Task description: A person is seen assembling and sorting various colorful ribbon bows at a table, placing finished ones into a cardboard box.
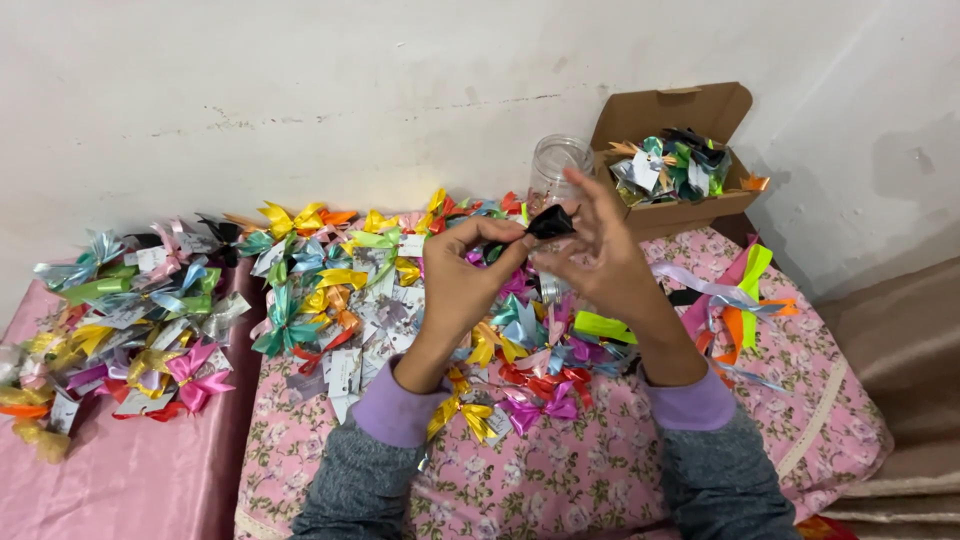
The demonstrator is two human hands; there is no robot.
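The small black glossy ribbon piece (549, 222) is being held up in the air between both hands, above the flowered pink cloth and in front of the pale wall. It is looking thin, shiny and folded into a short pointed shape, with a darker green-black bit trailing toward the left thumb; its exact form is too small to tell. Judging by its look, it is behaving as a very light, springy strip, smooth enough to be slipping between fingertips, so it is best being pinched firmly at the folded middle rather than at the loose ends, which would be bending away. The left hand (470, 268) is closing thumb and forefinger on its lower left end, while the right hand (590, 245) is pinching its upper right end, the other fingers spreading upward; the two hands are nearly touching around it. Just behind the right fingers a clear plastic jar (558, 165) is standing, and beyond it, to the right, an open brown cardboard box (690, 110) is holding more bows. Below and left of the hands a heap of finished ribbon bows in yellow, teal, pink, silver and red (330, 290) is spreading over the table, with loose ribbon strips in lilac, orange and green (735, 300) lying right of the right wrist.
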